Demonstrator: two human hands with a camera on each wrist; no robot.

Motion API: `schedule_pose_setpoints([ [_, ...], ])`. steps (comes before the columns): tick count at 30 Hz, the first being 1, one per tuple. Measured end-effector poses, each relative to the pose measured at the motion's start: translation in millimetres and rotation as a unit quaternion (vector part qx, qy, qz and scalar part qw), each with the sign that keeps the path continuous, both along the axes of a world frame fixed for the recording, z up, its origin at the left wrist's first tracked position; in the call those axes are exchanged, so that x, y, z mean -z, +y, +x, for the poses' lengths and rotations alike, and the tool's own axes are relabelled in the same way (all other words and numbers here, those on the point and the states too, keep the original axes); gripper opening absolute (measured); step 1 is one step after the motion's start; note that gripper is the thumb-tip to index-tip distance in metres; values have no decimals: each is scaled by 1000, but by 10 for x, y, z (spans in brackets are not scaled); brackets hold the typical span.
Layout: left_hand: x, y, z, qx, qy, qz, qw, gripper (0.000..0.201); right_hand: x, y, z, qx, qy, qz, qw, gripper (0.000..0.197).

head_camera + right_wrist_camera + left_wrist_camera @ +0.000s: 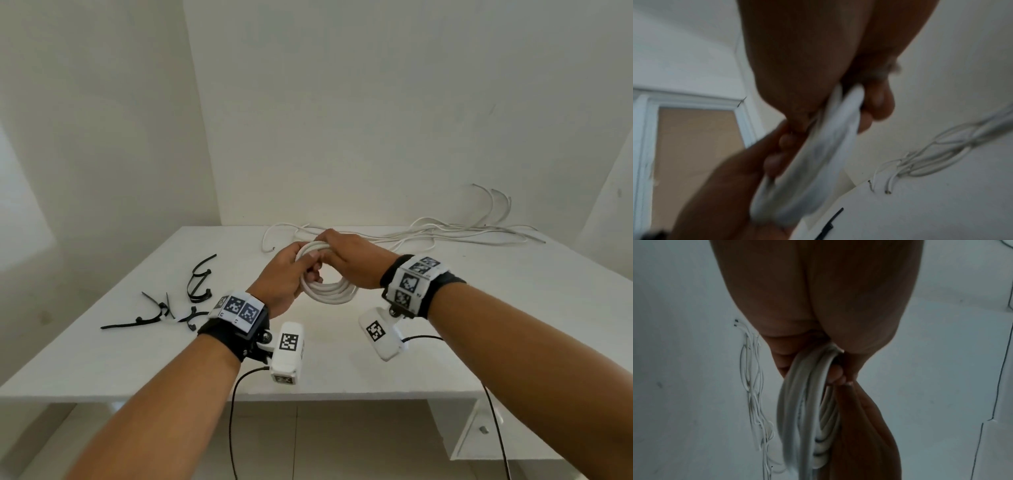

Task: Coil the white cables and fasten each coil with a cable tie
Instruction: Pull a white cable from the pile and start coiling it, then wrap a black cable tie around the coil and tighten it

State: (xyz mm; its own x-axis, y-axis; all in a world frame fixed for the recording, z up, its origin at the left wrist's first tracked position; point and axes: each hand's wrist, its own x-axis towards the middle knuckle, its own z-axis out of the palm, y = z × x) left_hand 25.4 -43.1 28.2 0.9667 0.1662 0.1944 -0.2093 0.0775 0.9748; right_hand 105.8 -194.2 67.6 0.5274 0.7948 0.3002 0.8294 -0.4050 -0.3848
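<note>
A coil of white cable [330, 291] hangs above the middle of the white table [479, 308], held by both hands. My left hand [289, 270] grips the coil's left side with fingers curled through the loop. My right hand [346, 258] grips its top and right side from above. In the left wrist view the coil [803, 402] runs down from my left hand's fingers [836, 374]. The right wrist view is blurred; the coil [818, 159] shows between both hands there. No tie is visible on the coil.
Several black cable ties [164, 305] lie on the table's left part. Loose white cables [445, 233] sprawl along the far edge, some ends curving up the wall. White walls close in behind and at the sides. The floor shows below the front edge.
</note>
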Motion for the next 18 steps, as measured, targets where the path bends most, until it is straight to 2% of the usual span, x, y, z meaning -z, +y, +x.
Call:
schedule_pose_setpoints([
  [2, 4, 51, -25, -25, 1, -7, 1000, 20, 15, 26, -8, -29, 40, 28, 998, 29],
  [4, 6, 71, -41, -69, -15, 5, 997, 25, 106, 104, -48, -40, 91, 97, 990, 29],
  [6, 5, 92, -47, -118, -32, 15, 992, 25, 224, 238, -107, -31, 142, 157, 977, 32],
  [8, 2, 122, -66, -155, -43, 5, 987, 20, 306, 378, -157, -3, 140, 179, 974, 35],
  [11, 8, 229, -108, -168, -27, -69, 983, 8, 377, 547, -155, 15, 85, 155, 984, 33],
  [15, 12, 473, -154, -113, 80, -213, 967, 20, 447, 770, -110, -24, 37, 81, 996, 31],
  [16, 15, 527, -157, -124, 94, -226, 962, 24, 437, 842, -125, -35, 26, 66, 997, 32],
  [18, 23, 632, -166, -203, 99, -195, 954, 31, 404, 1016, -171, -55, 14, 52, 997, 35],
])
